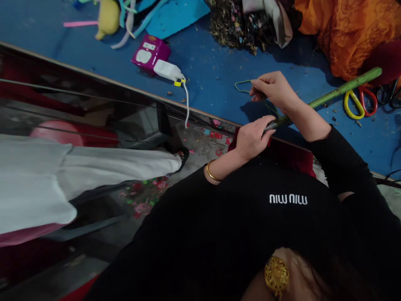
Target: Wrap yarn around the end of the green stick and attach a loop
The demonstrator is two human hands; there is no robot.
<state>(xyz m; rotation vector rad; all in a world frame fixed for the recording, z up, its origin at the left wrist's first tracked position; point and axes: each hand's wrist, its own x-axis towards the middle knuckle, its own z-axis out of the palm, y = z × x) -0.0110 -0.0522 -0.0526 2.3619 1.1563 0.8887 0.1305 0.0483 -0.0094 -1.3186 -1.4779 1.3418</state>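
Observation:
My left hand (253, 140) is wrapped round the dark end of a long green stick (344, 88), at the front edge of the blue table (206, 90). The stick slants up to the right, passing behind my right forearm. Slightly farther in over the table, my right hand (273, 90) is closed in a pinch on a thin green string (240, 86). A loop of the string sticks out left of the fingertips. More of it appears to run down toward the stick's dark end.
A purple box (151, 53) with a white plug and cable (169, 70) sits left. Yellow-handled scissors (354, 104), red-handled scissors (369, 101) and orange cloth (351, 33) lie right. Behind is a dark dried heap (232, 27). A person's pale-trousered leg (125, 161) is at left.

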